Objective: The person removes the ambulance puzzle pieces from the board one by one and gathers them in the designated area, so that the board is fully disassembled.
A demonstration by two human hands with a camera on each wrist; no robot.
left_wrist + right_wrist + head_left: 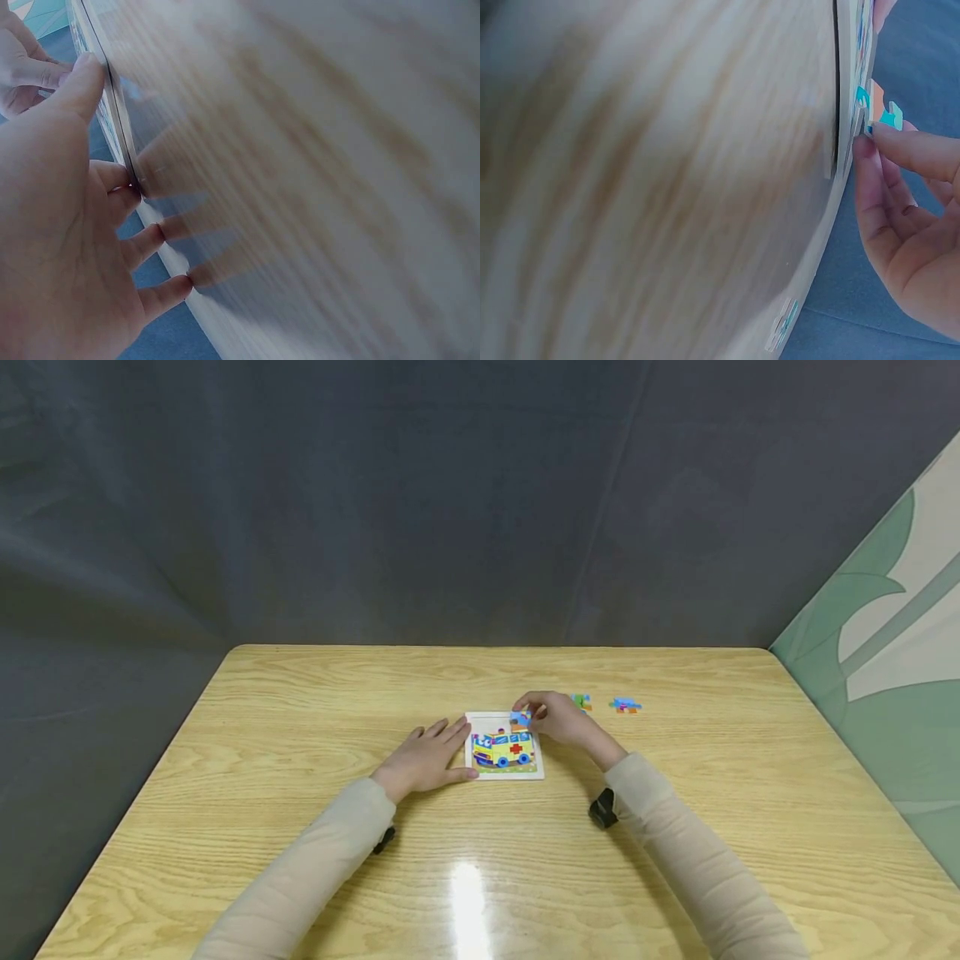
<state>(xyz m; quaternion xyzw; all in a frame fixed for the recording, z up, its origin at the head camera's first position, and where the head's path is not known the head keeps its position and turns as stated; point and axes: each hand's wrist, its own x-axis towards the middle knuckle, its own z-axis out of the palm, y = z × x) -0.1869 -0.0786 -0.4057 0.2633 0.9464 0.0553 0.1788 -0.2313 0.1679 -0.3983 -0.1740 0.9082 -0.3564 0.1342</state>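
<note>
Left hand: the left hand (426, 760) lies with fingers spread and nearly straight, gripping nothing; fingertips meet the left rim of the white puzzle tray (510, 777), thumb at its near left corner.
Right hand: the right hand (562, 720) pinches the blue-and-orange piece (519, 722) between thumb and fingers.
Tray: it lies flat on the wooden table (300, 727), between the hands, with the yellow ambulance picture (513, 749) filling its near part and bare white along the far left.
Fitting the piece: the step seems to be seating it in the far right corner; best to line up its edges with the far and right rims and its tabs with the row below, then lower it level and press lightly.
Bracing: the left hand should keep steady on the rim without lifting it.
Loose pieces: the green-and-blue piece (581, 702), partly covered by the right hand, and the blue-topped piece (625, 704) lie right of the tray.
Head view only: the whole ambulance and the layout of both loose pieces.
Right wrist view only: the pinched piece standing tilted to the tray; whether its lower edge touches is unclear.
</note>
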